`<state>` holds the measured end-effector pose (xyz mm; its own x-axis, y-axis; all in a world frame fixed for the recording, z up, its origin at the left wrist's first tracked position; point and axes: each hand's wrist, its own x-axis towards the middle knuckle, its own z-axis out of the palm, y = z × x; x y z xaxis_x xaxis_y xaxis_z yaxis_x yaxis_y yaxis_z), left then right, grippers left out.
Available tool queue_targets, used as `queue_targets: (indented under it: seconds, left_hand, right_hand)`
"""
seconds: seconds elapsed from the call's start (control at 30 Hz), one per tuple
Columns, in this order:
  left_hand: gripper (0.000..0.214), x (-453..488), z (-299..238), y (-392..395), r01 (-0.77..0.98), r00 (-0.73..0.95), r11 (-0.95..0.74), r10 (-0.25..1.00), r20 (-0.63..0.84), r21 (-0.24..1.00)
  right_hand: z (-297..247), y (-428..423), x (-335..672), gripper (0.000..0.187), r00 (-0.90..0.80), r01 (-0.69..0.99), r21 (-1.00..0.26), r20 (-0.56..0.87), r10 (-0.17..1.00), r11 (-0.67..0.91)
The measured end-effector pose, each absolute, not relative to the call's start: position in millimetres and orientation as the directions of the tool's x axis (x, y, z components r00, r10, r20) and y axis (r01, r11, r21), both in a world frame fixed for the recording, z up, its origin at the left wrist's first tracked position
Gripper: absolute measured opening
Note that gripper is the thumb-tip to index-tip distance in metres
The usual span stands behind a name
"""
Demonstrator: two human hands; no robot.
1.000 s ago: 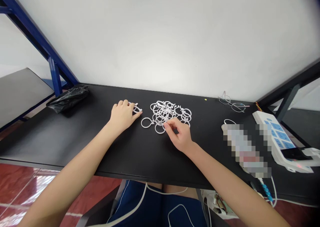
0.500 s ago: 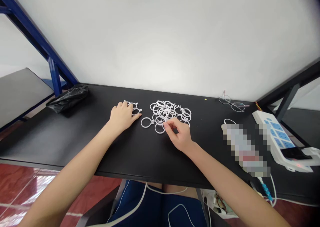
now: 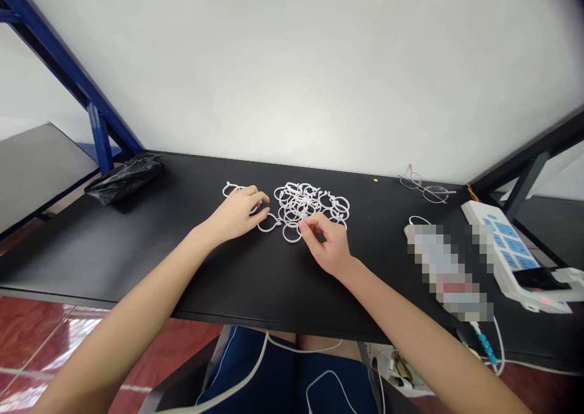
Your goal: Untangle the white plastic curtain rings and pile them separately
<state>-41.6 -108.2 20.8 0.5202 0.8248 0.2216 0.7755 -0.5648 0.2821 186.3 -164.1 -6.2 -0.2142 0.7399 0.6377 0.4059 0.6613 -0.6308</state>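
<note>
Left hand (image 3: pixel 235 216): fingers loosely curved, partly open, over white plastic split rings (image 3: pixel 231 187) at 11 o'clock; grip unclear. Heap of white plastic rings (image 3: pixel 301 202): loose, within both hands' reach. Right hand (image 3: pixel 326 243): thumb and forefinger pinched at heap's 7 o'clock edge; hold uncertain.

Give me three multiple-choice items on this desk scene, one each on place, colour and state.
1. Where do the eyeglasses lie?
A) On the floor
B) On the desk, near the wall
C) Inside a drawer

2. What colour is the bag?
A) Black
B) Blue
C) Red

3. What is the right hand doing?
A) Gripping the bag
B) Hanging at the person's side
C) Reaching its fingers to the white plastic rings

1 B: they sit at the desk's far edge.
2 A: the crumpled plastic shows black.
3 C: the fingertips are at the pile's near edge.
</note>
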Motion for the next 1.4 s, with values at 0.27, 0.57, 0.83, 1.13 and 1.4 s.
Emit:
queue_targets:
  seconds: [0.27,0.57,0.83,1.13,1.4]
  left_hand:
    - [0.024,-38.9,7.3,-106.7,0.739,0.613,-0.638,0.770,0.174,0.216]
    - [0.023,-38.2,6.3,-106.9,0.692,0.635,-0.670,0.742,0.215,0.268]
    - [0.016,-30.8,22.7,-115.6,0.445,0.577,-0.645,0.737,0.351,0.621]
    - [0.020,-27.5,20.7,-117.1,0.318,0.567,-0.625,0.728,0.385,0.713]
    - [0.018,-26.8,20.1,-117.3,0.215,0.536,-0.566,0.749,0.389,0.795]
  right_hand:
    - [-6.1,-164.0,185.9,0.016,-0.225,0.386,-0.635,0.639,0.736,0.670]
    - [-5.4,-164.3,187.5,0.019,-0.231,0.384,-0.649,0.622,0.748,0.657]
    - [-6.3,-163.2,187.9,0.015,-0.277,0.308,-0.708,0.573,0.772,0.636]
    - [-3.4,-162.1,186.1,0.014,-0.263,0.360,-0.631,0.638,0.723,0.688]
    - [-3.3,-161.6,186.7,0.007,-0.260,0.401,-0.585,0.665,0.700,0.705]
